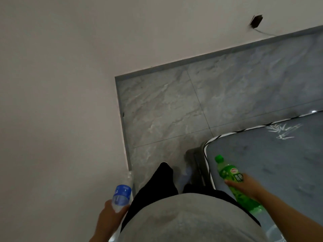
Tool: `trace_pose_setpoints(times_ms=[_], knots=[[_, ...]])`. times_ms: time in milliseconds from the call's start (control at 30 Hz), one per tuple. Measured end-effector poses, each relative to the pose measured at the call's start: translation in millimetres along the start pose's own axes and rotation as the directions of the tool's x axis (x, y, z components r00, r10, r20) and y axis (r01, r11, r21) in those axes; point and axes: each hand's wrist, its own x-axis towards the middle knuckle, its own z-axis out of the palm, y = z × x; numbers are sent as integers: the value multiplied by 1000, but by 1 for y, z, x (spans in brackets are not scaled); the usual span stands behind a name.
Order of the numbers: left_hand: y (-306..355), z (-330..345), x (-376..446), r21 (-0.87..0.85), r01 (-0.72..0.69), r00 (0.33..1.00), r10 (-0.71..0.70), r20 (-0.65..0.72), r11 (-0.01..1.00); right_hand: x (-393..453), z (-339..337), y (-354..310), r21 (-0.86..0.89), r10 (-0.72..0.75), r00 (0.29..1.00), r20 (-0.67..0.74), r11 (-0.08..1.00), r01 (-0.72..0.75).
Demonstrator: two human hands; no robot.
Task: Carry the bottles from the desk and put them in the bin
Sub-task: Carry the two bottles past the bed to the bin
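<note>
You carry two bottles, one in each of your hands. At lower left of the frame your left hand [111,216] is wrapped round a clear plastic water bottle with a blue label [121,195]. At lower right your right hand [244,185] grips a green plastic soda bottle with a green cap [232,179], above the corner of a grey mattress [279,163]. Grey marbled floor tiles [174,105] fill the middle

Grey top [183,219], black trousers [157,186], bare forearms.
</note>
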Motion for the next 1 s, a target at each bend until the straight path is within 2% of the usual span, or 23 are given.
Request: trace_pose_setpoints(times_ms=[233, 433, 667, 767, 900, 1000], knots=[[139, -57, 71, 129, -193, 980, 186, 68, 973, 19, -13, -41, 119, 139, 990, -27, 984, -135], [260, -76, 127, 232, -337, 941, 320, 110, 912, 52, -36, -76, 249, 280, 959, -52, 933, -259], [369, -76, 174, 288, -357, 934, 338, 113, 889, 128, -110, -153, 384, 210, 974, -80, 909, -164], [407, -81, 190, 309, -318, 948, 295, 118, 896, 153, -145, -181, 388, 167, 980, -104, 914, -115], [459, -86, 210, 334, -308, 951, 274, 144, 891, 171, -177, -216, 415, 219, 971, -93, 895, -162], [508, -83, 231, 408, -355, 933, 295, 204, 841, 185, -194, -228, 432, 292, 952, -87, 872, -228]])
